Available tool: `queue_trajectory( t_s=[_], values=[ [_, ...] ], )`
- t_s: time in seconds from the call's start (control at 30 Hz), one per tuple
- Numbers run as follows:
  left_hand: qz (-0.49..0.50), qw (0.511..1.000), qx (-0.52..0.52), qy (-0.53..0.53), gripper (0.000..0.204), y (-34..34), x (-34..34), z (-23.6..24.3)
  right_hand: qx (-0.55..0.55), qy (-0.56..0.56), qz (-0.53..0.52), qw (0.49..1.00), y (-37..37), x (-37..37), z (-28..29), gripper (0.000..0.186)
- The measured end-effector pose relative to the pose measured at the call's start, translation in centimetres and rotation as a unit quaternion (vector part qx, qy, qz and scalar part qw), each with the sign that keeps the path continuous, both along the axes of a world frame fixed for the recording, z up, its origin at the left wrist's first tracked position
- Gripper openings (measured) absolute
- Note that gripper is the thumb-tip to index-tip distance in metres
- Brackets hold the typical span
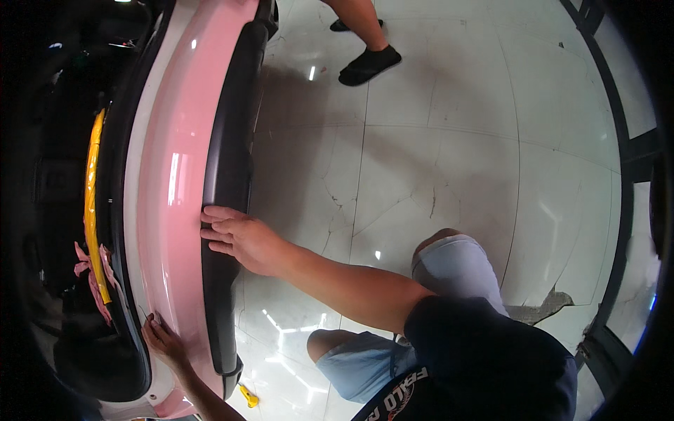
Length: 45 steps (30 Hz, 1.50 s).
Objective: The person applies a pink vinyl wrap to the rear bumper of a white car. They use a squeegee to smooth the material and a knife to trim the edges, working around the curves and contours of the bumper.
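Pink car panel [175, 140] at left. Our right hand [239, 237] lies fingers extended on its black trim [228, 140]; our left hand [165, 342] touches its near end, grip hard to make out.

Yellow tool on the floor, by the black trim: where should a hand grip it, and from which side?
Probably around the middle of the yellow tool, from above and its right: it lies slantwise, longer than wide, on the floor, with the black trim close to its upper left. Finer shape is too small to tell.
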<state>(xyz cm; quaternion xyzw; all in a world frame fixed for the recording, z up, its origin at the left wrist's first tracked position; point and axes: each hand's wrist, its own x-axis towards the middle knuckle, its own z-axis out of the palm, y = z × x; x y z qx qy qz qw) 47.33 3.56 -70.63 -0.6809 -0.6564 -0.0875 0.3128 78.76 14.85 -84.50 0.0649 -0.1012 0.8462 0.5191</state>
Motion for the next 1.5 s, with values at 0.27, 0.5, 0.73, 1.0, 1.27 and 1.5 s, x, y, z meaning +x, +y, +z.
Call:
queue_trajectory(
  t_s=[0.27,0.5,0.73,1.0,1.27,1.5],
  values=[
    [-0.008,1.0,0.029,-0.002,0.024,-0.3,-0.6,-0.2,-0.007,-0.031,-0.003,0.999,0.1,-0.2,1.2,0.058],
    [-0.026,0.991,0.025,0.128,0.023,-0.2,-2.9,-0.4,0.009,-0.084,-0.026,0.996,0.1,0.5,1.1,0.058],
    [-0.025,0.968,0.004,0.249,0.014,-0.7,-1.6,0.8,0.001,-0.121,0.037,0.992,2.4,-0.1,-0.4,0.047],
    [0.004,0.993,0.032,0.114,0.015,0.9,1.0,0.4,-0.07,-0.105,0.01,0.992,4.7,0.8,-3.1,0.032],
    [0.02,0.991,0.058,0.121,0.019,0.4,1.9,0.3,0.053,-0.108,0.055,0.991,0.3,-1.6,-1.5,0.04],
    [0.004,0.995,0.088,0.042,0.023,1.5,2.4,0.1,0.112,-0.184,0.086,0.973,-1.5,-2.2,-1.0,0.033]
  ],
)
